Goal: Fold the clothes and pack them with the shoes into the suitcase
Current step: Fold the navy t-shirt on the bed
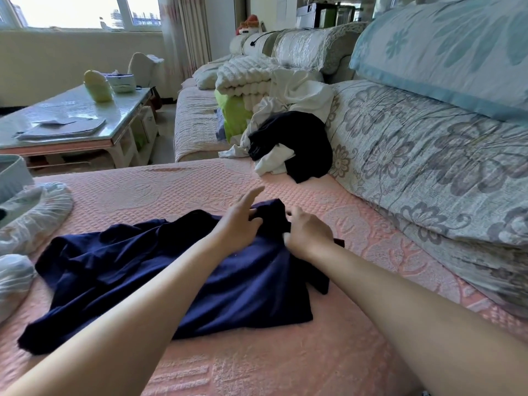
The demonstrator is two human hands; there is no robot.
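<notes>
At the far left edge a pale blue container (13,174) is cut off by the frame, and what it is cannot be told. Just below it a bundle of flowered cloth (37,217) lies on the pink sofa seat (285,361). Behind these stands a glass-topped worktop (120,110) carrying a stack of papers (63,127), a yellow-green bundle (97,85) and a blue-patterned bowl (121,82). The navy garment (171,270) lies rumpled and spread across the middle of the sofa seat, its nearer left corner reaching towards the front edge. Both bare forearms stretch over it to its far right end. The left hand (243,222) has its forefinger stretched out forward while its lower fingers curl onto a fold of the navy cloth. The right hand (307,235), just beside it, has its fingers curled under and grips the bunched edge of the same garment, knuckles up. Further back on the seat a pile of white and black clothes (288,141) sits unfolded, well apart from the hands, against a green bag (235,115) topped by a folded white blanket (245,77). To the right a grey flowered quilt (428,167) lies along the backrest, with a light blue pillow (445,47) on top of it.
</notes>
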